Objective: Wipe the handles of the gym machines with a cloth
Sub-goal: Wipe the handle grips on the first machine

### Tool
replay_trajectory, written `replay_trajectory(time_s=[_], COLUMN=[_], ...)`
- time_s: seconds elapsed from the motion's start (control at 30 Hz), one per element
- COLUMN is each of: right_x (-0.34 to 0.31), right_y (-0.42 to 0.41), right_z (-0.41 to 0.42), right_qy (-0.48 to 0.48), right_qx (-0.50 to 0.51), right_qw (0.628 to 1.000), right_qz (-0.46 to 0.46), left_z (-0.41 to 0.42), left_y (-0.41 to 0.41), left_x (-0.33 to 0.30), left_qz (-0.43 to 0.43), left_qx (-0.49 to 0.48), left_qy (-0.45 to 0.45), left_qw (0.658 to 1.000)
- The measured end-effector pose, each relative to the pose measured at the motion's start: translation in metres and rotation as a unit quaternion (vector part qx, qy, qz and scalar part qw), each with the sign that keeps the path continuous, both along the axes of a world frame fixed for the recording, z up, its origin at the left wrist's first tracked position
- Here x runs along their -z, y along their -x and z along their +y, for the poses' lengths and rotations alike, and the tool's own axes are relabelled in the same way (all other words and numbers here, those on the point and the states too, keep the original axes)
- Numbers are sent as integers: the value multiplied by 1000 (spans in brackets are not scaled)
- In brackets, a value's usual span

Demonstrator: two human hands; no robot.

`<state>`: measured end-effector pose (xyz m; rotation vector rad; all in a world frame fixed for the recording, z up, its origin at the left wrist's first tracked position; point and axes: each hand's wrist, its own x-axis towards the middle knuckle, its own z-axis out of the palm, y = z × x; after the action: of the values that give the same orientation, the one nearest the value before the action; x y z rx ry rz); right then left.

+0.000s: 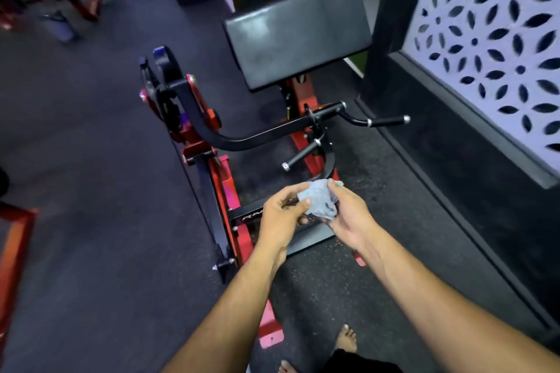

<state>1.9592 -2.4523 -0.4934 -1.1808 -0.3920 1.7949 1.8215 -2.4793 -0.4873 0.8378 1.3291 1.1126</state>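
Head cam: both hands up front w/ a crumpled light-grey cloth [318, 198] held between them, over the base of a red-and-black curl machine [218, 142]. Left hand [283, 213] pinches cloth's left edge, thumb on top, fingers curled under. Right hand [348, 215] grips the right side, fingers wrapped round the fabric. Cloth is clear of the machine, not touching any handle.

Near black handle w/ chrome end cap [300, 154] sits just above/behind the hands, angled down-left. Far black handle w/ chrome collars [385, 121] sticks out right, toward the wall. Both hang off a curved black lever arm [242, 139] running back to the red pivot on the left. Black padded arm rest [298, 33] tilted, above the handles.

Floor: dark speckled rubber mat [106, 191]. White panel w/ leaf-shaped cutouts [485, 39] on the right. Bare feet [345, 339] at bottom edge. More red frames top-left, blurred.
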Motion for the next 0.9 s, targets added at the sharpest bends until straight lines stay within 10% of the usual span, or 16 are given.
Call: replay_trajectory(time_s=[0.33, 0.67, 0.9], right_x=[7, 106, 215], right_y=[-139, -247, -256], right_z=[30, 211, 312], right_qy=[55, 81, 41], right_qx=[231, 261, 300], right_qw=[969, 957, 912], right_qz=[-67, -102, -275], left_z=[53, 331, 492], left_y=[-98, -198, -254], left_x=[48, 123, 225], left_qz=[166, 526, 615], left_qx=[195, 376, 449], left_qy=[-50, -99, -117], left_qw=[966, 756, 637])
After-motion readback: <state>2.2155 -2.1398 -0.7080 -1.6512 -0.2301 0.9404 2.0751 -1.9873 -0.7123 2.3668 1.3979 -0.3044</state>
